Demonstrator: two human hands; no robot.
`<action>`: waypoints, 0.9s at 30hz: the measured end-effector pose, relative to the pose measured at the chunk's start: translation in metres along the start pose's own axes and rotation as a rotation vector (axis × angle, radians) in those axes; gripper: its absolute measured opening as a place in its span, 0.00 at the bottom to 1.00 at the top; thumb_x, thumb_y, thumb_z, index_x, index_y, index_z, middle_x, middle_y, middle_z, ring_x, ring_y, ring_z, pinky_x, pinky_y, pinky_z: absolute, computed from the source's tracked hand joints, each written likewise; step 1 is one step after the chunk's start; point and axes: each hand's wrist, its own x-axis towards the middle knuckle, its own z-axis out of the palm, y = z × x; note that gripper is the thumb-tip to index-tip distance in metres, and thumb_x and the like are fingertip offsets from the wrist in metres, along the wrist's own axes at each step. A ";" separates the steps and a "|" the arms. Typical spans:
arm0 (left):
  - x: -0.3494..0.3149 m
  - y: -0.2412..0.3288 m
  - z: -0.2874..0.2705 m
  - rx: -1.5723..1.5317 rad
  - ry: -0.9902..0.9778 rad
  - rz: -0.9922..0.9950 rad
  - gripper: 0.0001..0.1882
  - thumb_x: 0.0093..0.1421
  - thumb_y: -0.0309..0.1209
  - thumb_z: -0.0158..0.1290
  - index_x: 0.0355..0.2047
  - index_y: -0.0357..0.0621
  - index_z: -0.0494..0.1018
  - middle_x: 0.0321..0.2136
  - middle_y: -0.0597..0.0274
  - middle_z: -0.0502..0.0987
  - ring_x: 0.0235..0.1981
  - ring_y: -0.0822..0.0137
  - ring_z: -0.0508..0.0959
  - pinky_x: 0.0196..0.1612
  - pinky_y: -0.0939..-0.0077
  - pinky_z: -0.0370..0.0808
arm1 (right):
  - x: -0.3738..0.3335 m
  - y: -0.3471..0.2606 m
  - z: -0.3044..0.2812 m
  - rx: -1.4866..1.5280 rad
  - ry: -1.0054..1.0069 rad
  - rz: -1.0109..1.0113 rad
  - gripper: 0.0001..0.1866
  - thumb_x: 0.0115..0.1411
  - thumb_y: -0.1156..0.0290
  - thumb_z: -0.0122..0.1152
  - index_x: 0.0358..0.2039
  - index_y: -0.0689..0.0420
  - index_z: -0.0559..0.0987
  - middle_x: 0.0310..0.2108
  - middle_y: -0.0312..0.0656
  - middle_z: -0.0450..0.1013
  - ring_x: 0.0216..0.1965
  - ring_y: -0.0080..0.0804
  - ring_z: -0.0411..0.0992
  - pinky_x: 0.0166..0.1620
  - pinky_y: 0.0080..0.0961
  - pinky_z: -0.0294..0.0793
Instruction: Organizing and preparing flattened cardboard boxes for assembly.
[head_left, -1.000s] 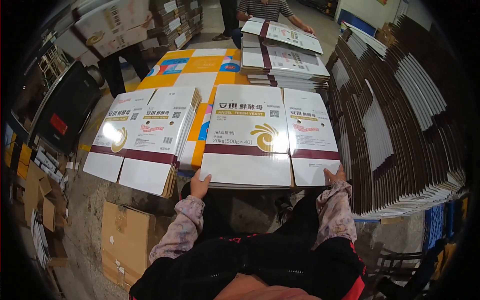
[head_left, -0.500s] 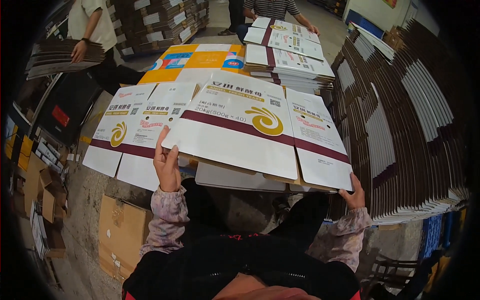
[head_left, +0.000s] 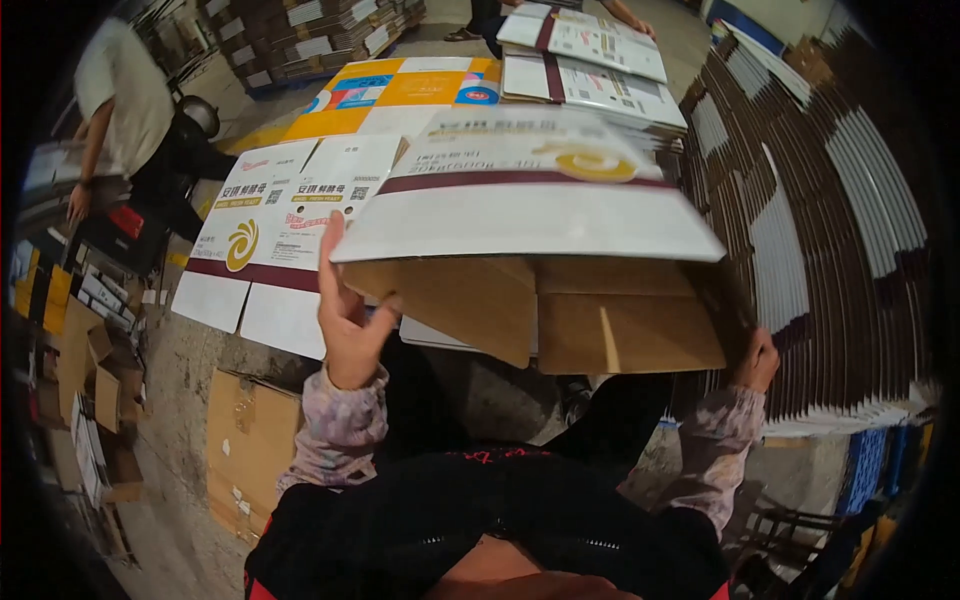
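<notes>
A white carton (head_left: 530, 225) with a maroon stripe and a gold swirl hangs before me, partly opened out, its brown inside showing toward me. At its near left edge is my left hand (head_left: 350, 320), fingers along the outer side and thumb at the open rim, closed on the cardboard. My right hand (head_left: 758, 362) closes on the carton's right side near the lower corner, partly in shadow. The upper panel is smeared by motion. To the left, next to my left hand, lies a flat white carton (head_left: 290, 225) with the same print.
An orange and blue printed surface (head_left: 410, 90) lies beyond. Behind it on the right are stacked flat cartons (head_left: 600, 85), with a person's hand at the top. Tall rows of folded cardboard (head_left: 840, 230) stand right. A person (head_left: 125, 110) is at left; a brown box (head_left: 250, 450) sits below.
The carton between my hands has gone from flat to opened, its brown inside now showing. My right hand has moved slightly right and up. The person at left has shifted with the cardboard.
</notes>
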 end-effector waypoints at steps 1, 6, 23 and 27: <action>-0.006 0.000 0.003 0.007 -0.063 -0.016 0.42 0.46 0.16 0.49 0.60 0.38 0.41 0.59 0.55 0.50 0.57 0.62 0.57 0.58 0.69 0.54 | 0.006 -0.011 -0.003 0.018 0.011 0.044 0.31 0.58 0.45 0.40 0.39 0.63 0.75 0.33 0.54 0.74 0.39 0.42 0.73 0.40 0.31 0.69; -0.028 -0.004 0.029 0.032 -0.432 0.014 0.40 0.44 0.21 0.52 0.58 0.32 0.47 0.61 0.48 0.44 0.62 0.60 0.46 0.60 0.68 0.48 | 0.010 -0.094 -0.004 0.472 0.047 0.113 0.34 0.62 0.46 0.30 0.39 0.65 0.75 0.35 0.51 0.74 0.38 0.37 0.72 0.42 0.27 0.67; -0.093 -0.060 -0.087 -0.268 0.240 -0.567 0.26 0.56 0.22 0.45 0.55 0.29 0.54 0.55 0.53 0.59 0.51 0.70 0.65 0.53 0.79 0.60 | -0.029 0.069 0.046 0.729 0.079 0.441 0.16 0.53 0.73 0.56 0.43 0.65 0.74 0.41 0.44 0.71 0.41 0.28 0.68 0.45 0.23 0.66; -0.128 -0.085 -0.087 -0.005 0.052 -0.578 0.32 0.48 0.19 0.55 0.54 0.31 0.57 0.57 0.51 0.56 0.56 0.67 0.59 0.57 0.74 0.56 | 0.027 -0.028 -0.007 0.826 0.221 0.214 0.17 0.57 0.71 0.50 0.46 0.65 0.71 0.39 0.43 0.72 0.36 0.27 0.70 0.42 0.19 0.69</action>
